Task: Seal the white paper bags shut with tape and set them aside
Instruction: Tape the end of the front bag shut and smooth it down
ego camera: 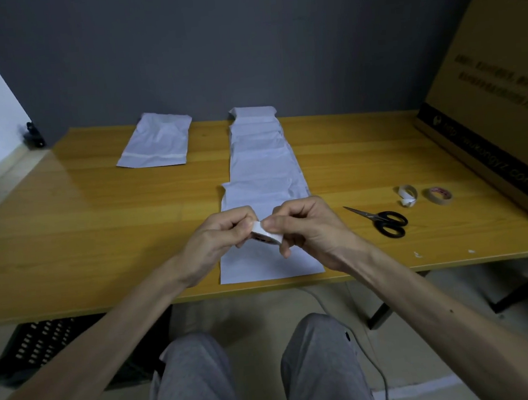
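1. A wooden table (98, 214) against a grey wall.
2. Both hands meet above its near edge: left hand (218, 239) and right hand (306, 228) pinched on a small roll of tape (267, 234), apparently picking at its end.
3. Beneath them, an overlapping row of white paper bags (263, 168) awaits sealing.
4. One bag (155, 142) lies apart, far left, seemingly finished.
5. Scissors (382, 221) and two more rolls (422, 195) sit right; most work appears to remain.

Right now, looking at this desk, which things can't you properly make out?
- Roll of white tape, head view: mostly hidden by the left hand and right hand.
- Nearest white paper bag: its middle is covered by both hands.
- Cardboard box: cut off by the right edge, its print too blurred to read.
- Brown tape roll: label too small to read.
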